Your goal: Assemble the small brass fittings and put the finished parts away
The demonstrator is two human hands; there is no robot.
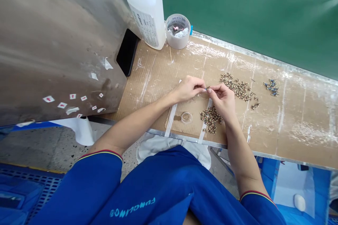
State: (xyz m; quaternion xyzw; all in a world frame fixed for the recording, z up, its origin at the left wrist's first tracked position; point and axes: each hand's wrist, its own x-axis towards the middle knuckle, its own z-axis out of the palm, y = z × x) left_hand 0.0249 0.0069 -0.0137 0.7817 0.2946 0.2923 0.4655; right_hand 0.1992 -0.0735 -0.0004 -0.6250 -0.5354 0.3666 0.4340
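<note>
My left hand and my right hand meet fingertip to fingertip above the cardboard-covered bench. Between them they pinch a small dark metal part with a trace of blue on it; its exact kind is too small to make out. A loose pile of small brass-coloured metal parts lies just beyond my right hand. Nearer my body, a second pile of brass-coloured parts sits beside my right wrist. Farther right is a small group of parts with blue on them. A small clear round dish stands below my hands.
A white bottle with a blue cap stands at the back left, beside a tape roll holding scraps. A black phone leans against the metal panel. Behind the cardboard runs a green surface.
</note>
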